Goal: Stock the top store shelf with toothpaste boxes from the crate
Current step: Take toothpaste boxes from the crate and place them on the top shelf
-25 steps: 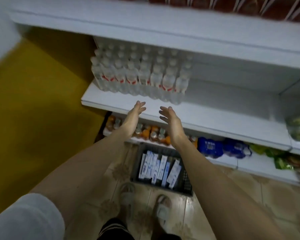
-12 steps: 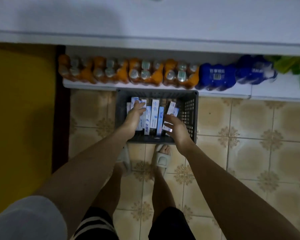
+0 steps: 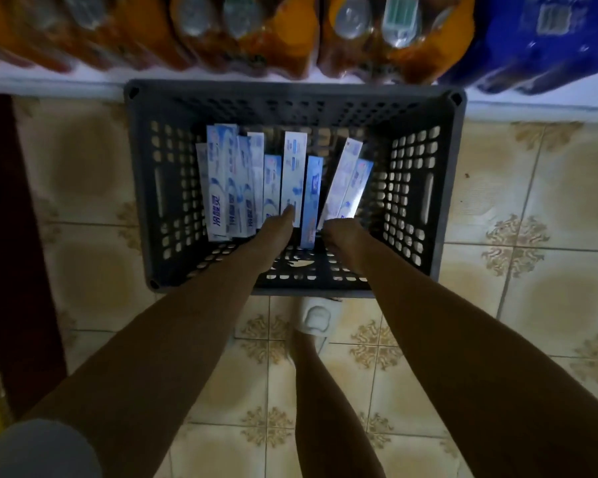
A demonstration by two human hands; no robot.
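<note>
We are reaching both hands into the crate (image 3: 145,188) on the floor; our left hand (image 3: 273,232) and right hand (image 3: 342,236) are touching the boxes (image 3: 292,177), grip unclear.

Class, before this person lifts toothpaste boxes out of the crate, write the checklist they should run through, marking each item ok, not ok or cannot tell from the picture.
1. Both hands are inside the crate: ok. The left hand and right hand are at the near ends of the boxes.
2. Toothpaste boxes remain to be stocked: ok, several lie side by side.
3. Left hand has a firm grip: cannot tell, its fingers only show resting on a box end.
4. Right hand has a firm grip: cannot tell, its fingers are hidden.
5. Top shelf has room: cannot tell, it is out of view.
6. Crate sits flat on the tiled floor: ok.
</note>
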